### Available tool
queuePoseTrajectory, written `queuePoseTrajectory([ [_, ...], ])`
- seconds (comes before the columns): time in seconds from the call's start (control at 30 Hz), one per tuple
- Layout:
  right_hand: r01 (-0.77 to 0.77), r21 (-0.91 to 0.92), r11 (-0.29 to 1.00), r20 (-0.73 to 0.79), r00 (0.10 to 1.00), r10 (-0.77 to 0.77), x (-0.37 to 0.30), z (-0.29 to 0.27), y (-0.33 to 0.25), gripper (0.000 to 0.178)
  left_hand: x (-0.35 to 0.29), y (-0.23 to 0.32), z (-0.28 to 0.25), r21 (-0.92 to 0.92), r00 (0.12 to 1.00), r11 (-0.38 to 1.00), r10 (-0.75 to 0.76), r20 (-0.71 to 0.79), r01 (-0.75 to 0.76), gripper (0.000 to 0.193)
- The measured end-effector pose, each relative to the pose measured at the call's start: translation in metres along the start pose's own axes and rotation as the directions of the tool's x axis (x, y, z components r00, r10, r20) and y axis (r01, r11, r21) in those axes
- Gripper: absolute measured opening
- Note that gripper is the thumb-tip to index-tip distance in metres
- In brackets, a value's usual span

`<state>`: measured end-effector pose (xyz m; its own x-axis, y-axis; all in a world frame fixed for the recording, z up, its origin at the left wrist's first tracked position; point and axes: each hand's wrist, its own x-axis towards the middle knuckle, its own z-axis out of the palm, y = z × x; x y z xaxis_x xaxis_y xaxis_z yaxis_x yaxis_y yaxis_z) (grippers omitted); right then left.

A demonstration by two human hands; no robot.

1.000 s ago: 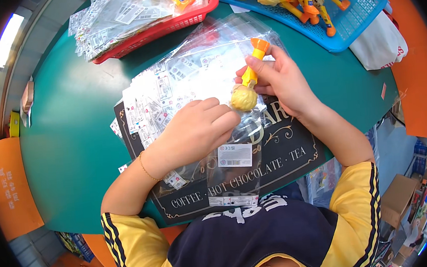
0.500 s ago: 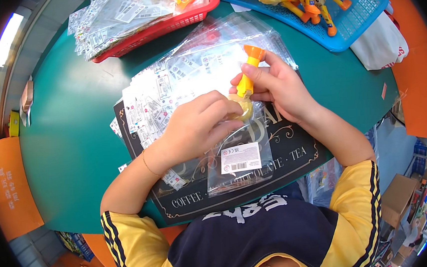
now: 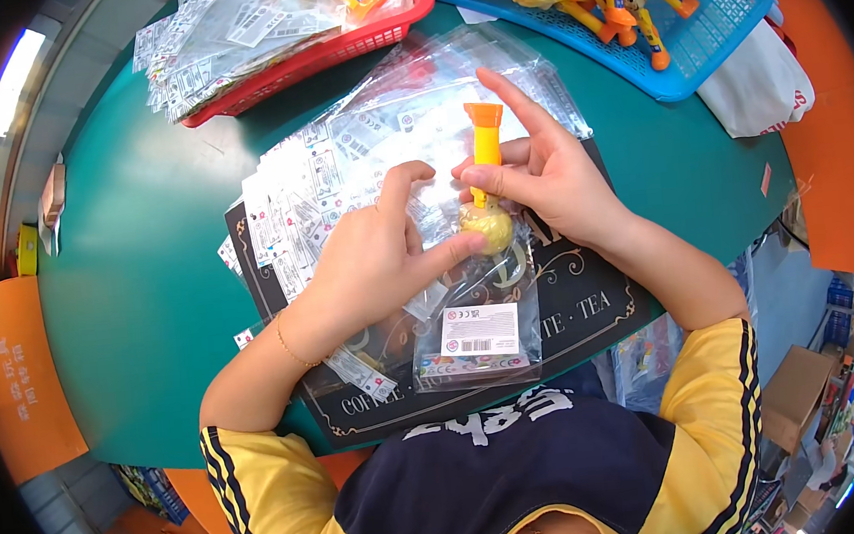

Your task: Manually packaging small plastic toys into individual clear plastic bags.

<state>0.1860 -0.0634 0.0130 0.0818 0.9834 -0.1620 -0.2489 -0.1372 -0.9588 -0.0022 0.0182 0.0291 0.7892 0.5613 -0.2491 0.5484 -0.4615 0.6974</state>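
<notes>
Between my right thumb and fingers I hold a toy (image 3: 487,152) with a yellow stick, a flared orange end pointing away from me and a round, blond-haired head toward me. My right hand (image 3: 561,181) grips the stick just above the head, with the index finger stretched out. My left hand (image 3: 371,256) is spread, its thumb against the toy's head and its index finger bent over the bags. The head lies at the mouth of a clear plastic bag (image 3: 480,368) with a white label; how far it is inside I cannot tell.
Many clear printed bags (image 3: 292,202) lie fanned on a black placemat (image 3: 592,319) on the green table (image 3: 138,290). A red basket (image 3: 316,70) of bags stands far left, a blue basket (image 3: 720,43) of similar toys far right, beside a white bag (image 3: 759,85).
The toy has turned more upright and moved slightly left and toward me, its head now at the bag's mouth. My left fingers have spread away from the head.
</notes>
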Motion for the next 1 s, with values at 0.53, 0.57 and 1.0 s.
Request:
queuePoseTrajectory([
  [0.53, 0.141, -0.051, 0.989, -0.066, 0.987, -0.144, -0.007, 0.008, -0.004, 0.057, 0.006, -0.005, 0.011, -0.881, 0.965, 0.404, -0.182, 0.187, 0.247, 0.051],
  [0.57, 0.106, -0.03, 0.994, -0.048, 0.993, -0.107, -0.009, 0.011, -0.006, 0.055, 0.005, -0.005, 0.012, -0.881, 0.965, 0.404, -0.183, 0.186, 0.246, 0.051],
  [1.0, 0.212, -0.287, 0.934, -0.242, 0.928, -0.285, -0.003, 0.009, 0.002, 0.042, -0.005, 0.009, 0.009, -0.931, 0.966, 0.292, -0.198, 0.164, 0.218, 0.053],
])
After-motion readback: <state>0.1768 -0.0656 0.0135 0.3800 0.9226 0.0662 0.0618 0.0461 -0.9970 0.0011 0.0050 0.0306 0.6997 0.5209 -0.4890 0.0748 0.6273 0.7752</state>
